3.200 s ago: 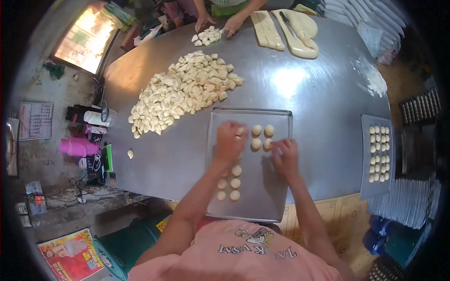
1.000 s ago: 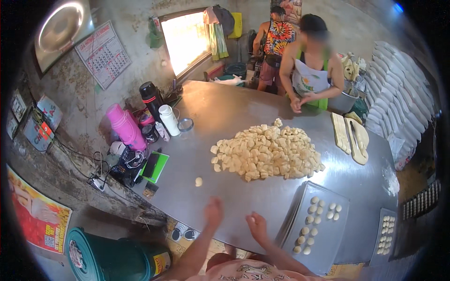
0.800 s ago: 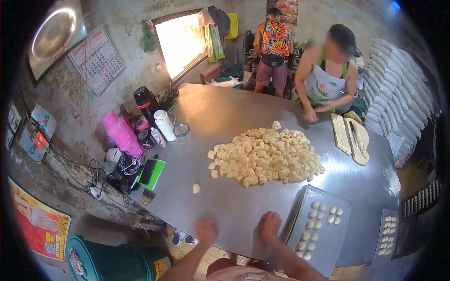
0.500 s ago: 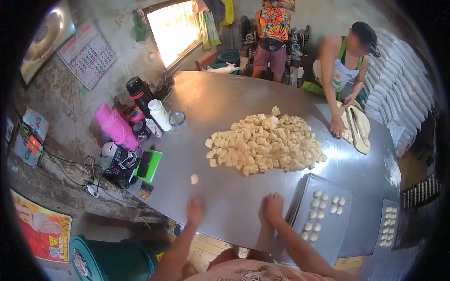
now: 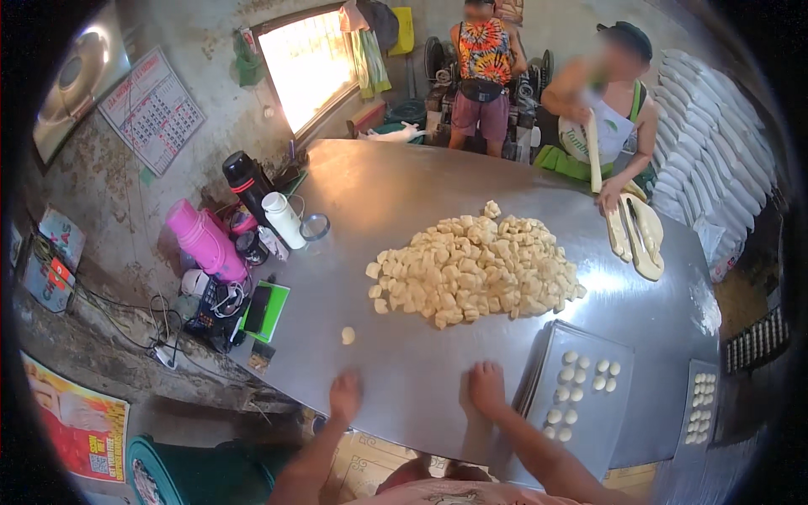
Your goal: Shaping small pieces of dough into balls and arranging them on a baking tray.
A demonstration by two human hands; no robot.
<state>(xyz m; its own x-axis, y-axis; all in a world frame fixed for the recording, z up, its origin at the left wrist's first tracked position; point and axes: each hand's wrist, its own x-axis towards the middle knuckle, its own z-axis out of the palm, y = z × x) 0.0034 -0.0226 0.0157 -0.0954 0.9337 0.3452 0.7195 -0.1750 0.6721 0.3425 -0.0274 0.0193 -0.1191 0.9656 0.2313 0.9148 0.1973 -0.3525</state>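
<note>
My left hand (image 5: pixel 345 397) rests low on the metal table (image 5: pixel 404 370) near its front edge, fingers curled down. A single round dough ball (image 5: pixel 348 336) lies just beyond it. Farther right, my right hand (image 5: pixel 486 389) is also curled against the tabletop, beside a metal tray (image 5: pixel 602 408) with several smooth dough balls (image 5: pixel 563 393) in loose rows. Whatever is under either palm is hidden. Beyond my hands spreads a large heap of cut dough pieces (image 5: pixel 475 269).
A co-worker (image 5: pixel 619 109) at the far right handles long dough strips (image 5: pixel 641 240); another person (image 5: pixel 484 76) stands by machinery behind. Flasks (image 5: pixel 286 220), a pink jug (image 5: pixel 206 240) and a green-edged pad (image 5: pixel 268 313) line the left edge. Another filled tray (image 5: pixel 700 404) sits at right.
The co-worker has raised a strip of dough off the table with one hand. The person behind has turned slightly. My hands stay curled in nearly the same places; the view has tilted a little.
</note>
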